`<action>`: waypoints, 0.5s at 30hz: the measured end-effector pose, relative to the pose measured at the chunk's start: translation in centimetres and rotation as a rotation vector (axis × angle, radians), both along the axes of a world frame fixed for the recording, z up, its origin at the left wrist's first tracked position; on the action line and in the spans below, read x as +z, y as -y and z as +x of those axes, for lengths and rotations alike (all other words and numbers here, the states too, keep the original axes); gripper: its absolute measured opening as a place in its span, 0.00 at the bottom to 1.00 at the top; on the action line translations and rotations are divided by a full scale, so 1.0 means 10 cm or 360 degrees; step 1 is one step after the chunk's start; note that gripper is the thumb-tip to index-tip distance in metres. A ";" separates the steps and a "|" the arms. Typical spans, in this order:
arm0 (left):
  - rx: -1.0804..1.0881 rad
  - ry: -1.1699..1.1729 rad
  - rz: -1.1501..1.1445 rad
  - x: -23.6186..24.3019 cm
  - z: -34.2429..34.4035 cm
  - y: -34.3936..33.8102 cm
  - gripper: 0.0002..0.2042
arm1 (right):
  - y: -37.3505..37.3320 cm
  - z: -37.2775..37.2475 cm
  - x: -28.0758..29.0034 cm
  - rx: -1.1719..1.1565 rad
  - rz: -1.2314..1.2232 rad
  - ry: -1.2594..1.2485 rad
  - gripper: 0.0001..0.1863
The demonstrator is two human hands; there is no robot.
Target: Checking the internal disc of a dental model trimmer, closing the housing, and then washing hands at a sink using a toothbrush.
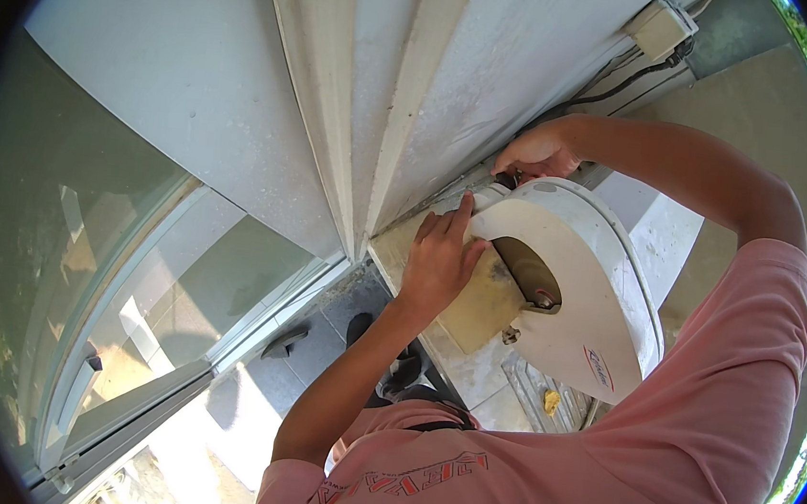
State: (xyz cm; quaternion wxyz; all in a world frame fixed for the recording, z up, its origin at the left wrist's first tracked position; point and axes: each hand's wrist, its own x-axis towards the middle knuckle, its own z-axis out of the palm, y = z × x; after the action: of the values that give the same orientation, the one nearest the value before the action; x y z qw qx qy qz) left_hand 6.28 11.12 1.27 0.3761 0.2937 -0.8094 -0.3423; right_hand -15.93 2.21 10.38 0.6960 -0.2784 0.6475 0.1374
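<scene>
A white rounded housing (pixel 600 308) with an oval opening stands on the tiled ledge to the right. Some metal fittings (pixel 541 298) show inside that opening. At the housing's wall side lies a short white pipe-like part (pixel 491 194). My left hand (pixel 436 260) is beside it, index finger stretched toward this part and thumb apart; it seems to hold nothing. Reaching over from the right, my right hand (pixel 545 151) has its fingers closed at a small dark piece (pixel 506 178) near the part's end. What exactly they grip is partly hidden.
Beyond my hands rises a white wall with upright ribs (pixel 402 98). A box with black cables (pixel 661 30) is fixed at the upper right. On the left is a glazed frame (pixel 203 235). A yellow crumpled bit (pixel 552 402) lies on a ridged metal strip below the housing.
</scene>
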 end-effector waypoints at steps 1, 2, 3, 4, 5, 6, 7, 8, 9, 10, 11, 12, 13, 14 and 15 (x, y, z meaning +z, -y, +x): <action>-0.0001 -0.0004 -0.0004 0.00 0.00 -0.01 0.31 | 0.02 0.00 -0.06 -0.0029 0.0146 -0.0110 0.23; -0.0002 0.0015 -0.0004 0.00 -0.01 -0.01 0.31 | 0.03 -0.02 -0.11 -0.0058 0.0292 -0.0220 0.24; 0.0003 0.0037 -0.0001 -0.01 0.01 -0.01 0.30 | 0.03 0.01 -0.10 -0.0053 0.0291 -0.0221 0.24; 0.0008 0.0036 -0.0001 -0.01 0.02 -0.01 0.30 | 0.01 0.03 -0.10 -0.0080 0.0277 -0.0199 0.23; 0.0007 0.0027 -0.0002 -0.01 0.02 -0.01 0.30 | 0.00 0.05 -0.09 -0.0107 0.0265 -0.0177 0.22; 0.0009 0.0018 -0.0003 -0.01 0.03 0.00 0.30 | -0.01 0.07 -0.08 -0.0132 0.0252 -0.0156 0.22; 0.0016 0.0016 -0.0002 0.00 0.03 0.00 0.30 | -0.02 0.09 -0.08 -0.0156 0.0240 -0.0135 0.21; 0.0007 0.0029 0.0010 0.00 0.04 -0.01 0.30 | -0.03 0.12 -0.08 -0.0181 0.0229 -0.0114 0.21; 0.0001 0.0042 0.0023 0.00 0.04 -0.01 0.30 | -0.05 0.15 -0.08 -0.0171 0.0230 -0.0116 0.21; 0.0011 0.0042 0.0026 0.01 0.04 0.00 0.30 | -0.07 0.17 -0.09 -0.0122 0.0130 -0.0207 0.20; 0.0003 0.0033 0.0034 0.01 0.04 0.00 0.30 | -0.07 0.19 -0.10 -0.0074 0.0030 -0.0296 0.20; -0.0017 0.0022 0.0043 0.02 0.04 -0.02 0.30 | -0.08 0.14 -0.14 -0.0076 0.0035 -0.0298 0.20; -0.0022 0.0021 0.0048 0.02 0.03 -0.02 0.30 | -0.10 0.08 -0.19 -0.0056 -0.0052 -0.0223 0.20; -0.0010 0.0016 0.0022 0.01 0.03 -0.02 0.30 | -0.12 0.02 -0.24 -0.0037 -0.0138 -0.0147 0.20; 0.0003 0.0012 -0.0005 0.01 0.02 -0.01 0.31 | -0.12 0.04 -0.21 -0.0041 -0.0134 -0.0147 0.20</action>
State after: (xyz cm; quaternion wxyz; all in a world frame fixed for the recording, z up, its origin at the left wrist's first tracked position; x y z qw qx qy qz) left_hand 6.51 11.22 1.34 0.3739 0.2952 -0.8110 -0.3395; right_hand -15.54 3.41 8.31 0.6547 -0.2924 0.6877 0.1137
